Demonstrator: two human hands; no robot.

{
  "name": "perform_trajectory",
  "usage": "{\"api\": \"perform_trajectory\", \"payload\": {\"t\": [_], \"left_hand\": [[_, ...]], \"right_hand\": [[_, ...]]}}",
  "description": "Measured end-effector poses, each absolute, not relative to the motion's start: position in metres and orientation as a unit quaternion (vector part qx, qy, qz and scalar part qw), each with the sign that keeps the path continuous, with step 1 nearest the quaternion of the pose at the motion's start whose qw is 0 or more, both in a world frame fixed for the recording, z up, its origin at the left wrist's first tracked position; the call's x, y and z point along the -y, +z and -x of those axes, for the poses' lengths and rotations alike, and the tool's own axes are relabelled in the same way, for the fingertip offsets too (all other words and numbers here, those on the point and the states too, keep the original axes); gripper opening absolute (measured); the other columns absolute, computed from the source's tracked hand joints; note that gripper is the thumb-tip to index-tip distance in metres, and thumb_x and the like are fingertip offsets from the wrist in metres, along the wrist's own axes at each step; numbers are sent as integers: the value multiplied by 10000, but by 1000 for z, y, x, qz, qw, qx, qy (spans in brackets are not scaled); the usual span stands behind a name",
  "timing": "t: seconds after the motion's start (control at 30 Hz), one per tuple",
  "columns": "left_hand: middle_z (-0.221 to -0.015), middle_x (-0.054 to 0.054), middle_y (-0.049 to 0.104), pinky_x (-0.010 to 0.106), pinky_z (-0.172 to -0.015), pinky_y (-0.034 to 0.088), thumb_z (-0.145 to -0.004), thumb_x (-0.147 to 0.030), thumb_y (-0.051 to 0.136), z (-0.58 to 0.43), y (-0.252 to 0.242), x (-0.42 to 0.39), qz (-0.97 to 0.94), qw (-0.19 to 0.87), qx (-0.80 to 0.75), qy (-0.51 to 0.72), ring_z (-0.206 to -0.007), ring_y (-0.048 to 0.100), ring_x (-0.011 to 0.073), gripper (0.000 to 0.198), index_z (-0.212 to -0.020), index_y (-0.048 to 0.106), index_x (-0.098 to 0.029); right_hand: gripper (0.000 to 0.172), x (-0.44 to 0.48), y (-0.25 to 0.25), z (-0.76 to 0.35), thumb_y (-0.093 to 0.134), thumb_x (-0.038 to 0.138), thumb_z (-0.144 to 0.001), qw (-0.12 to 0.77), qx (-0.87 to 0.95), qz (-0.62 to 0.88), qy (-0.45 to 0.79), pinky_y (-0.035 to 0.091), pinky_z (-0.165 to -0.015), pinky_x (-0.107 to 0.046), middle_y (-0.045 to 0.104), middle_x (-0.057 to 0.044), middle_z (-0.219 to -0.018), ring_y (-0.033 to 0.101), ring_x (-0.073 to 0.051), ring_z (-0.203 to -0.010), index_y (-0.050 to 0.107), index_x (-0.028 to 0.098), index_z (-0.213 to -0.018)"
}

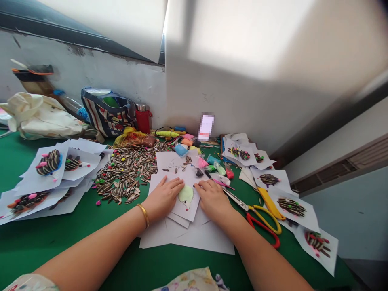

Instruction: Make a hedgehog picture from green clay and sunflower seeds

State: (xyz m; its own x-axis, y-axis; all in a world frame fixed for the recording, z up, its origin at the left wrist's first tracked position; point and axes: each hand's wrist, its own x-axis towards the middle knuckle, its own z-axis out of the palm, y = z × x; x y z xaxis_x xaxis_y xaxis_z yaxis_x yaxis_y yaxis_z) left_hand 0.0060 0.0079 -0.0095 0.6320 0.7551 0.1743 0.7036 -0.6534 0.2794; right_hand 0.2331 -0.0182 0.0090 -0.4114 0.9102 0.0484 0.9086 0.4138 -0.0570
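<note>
A: State of the fingers?
B: Left hand (pixel 165 196): fingers extended, laid flat, gripping nothing visible. Right hand (pixel 214 198): fingers slightly bent, tips down; whether they pinch anything, I cannot tell.
A: And the pale-green, flat, teardrop-shaped clay piece (pixel 186 195)?
B: Between the hands, on a small white paper sheet (pixel 180 211). It lies to the right of the left fingertips and to the left of the right ones.
A: Nearer hand?
B: The left — its fingertips are at the piece's edge; the right stands just apart.
A: Long axis?
B: Roughly toward the person — broad end away, pointed end near.
A: Farther out?
B: Striped sunflower seeds (pixel 130 165) beyond the left hand; steel scissors with yellow-and-red handles (pixel 263 220) beside the right.
</note>
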Motion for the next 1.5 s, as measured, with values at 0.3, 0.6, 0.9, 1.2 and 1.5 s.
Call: {"api": "perform_trajectory", "payload": {"t": [0.3, 0.6, 0.9, 1.2, 1.5], "left_hand": [[-1446, 106, 521, 558, -1183, 213, -886, -52, 380, -7, -5, -7, -899, 98, -410, 121, -1384, 425, 242, 529, -1378, 510, -196], [-1462, 99, 504, 547, -1190, 200, -890, -61, 382, -6, -6, -7, -899, 97, -412, 114, -1394, 410, 238, 524, -1383, 500, -193], [-1456, 89, 512, 534, -1195, 193, -884, -58, 378, -7, -5, -8, -899, 96, -412, 112, -1393, 412, 226, 533, -1383, 499, -202], [-1444, 90, 525, 513, -1202, 178, -887, -63, 391, -6, -8, -8, -901, 89, -409, 119, -1383, 424, 222, 531, -1387, 497, -207], [-1448, 87, 521, 518, -1195, 196, -883, -63, 380, -6, -7, -7, -899, 89, -412, 115, -1385, 420, 221, 538, -1388, 497, -208]], "right_hand": [[524, 18, 14, -231, 445, 138, -887, 22, 834, 551, 14, 326, -972, -454, 545, -94, -1401, 443, -296, -1232, 518, 232, -1397], [520, 24, 14, -226, 397, 146, -921, -14, 844, 537, -14, 326, -962, -424, 482, -106, -1470, 419, -272, -1272, 466, 186, -1435], [459, 22, 25, -235, 439, 187, -910, 1, 829, 559, -15, 294, -1027, -410, 551, -105, -1401, 453, -258, -1244, 548, 175, -1356], [527, 19, 16, -231, 414, 170, -909, -2, 822, 569, 6, 295, -1032, -424, 476, -95, -1483, 384, -255, -1326, 475, 165, -1432], [522, 18, 19, -231, 386, 162, -921, -9, 820, 572, 7, 286, -1036, -435, 440, -79, -1513, 365, -243, -1356, 470, 165, -1436]]}}
